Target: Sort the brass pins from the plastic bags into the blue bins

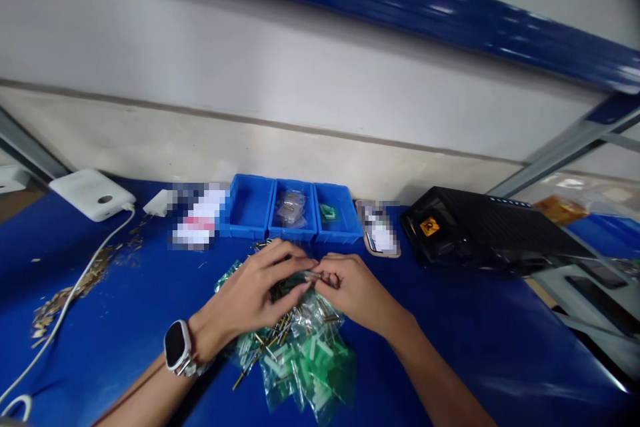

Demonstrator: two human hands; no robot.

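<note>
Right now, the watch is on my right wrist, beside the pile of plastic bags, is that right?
Not quite: the head view shows the watch on your left wrist, not your right. It is beside the pile of plastic bags, as you said.

Left wrist: you wear a smartwatch (176, 345), just behind your left hand (245, 290).
Watch face: black, rounded square, in a silver case.
Watch band: silvery.
Right wrist: bare, just behind your right hand (357, 292).
</note>
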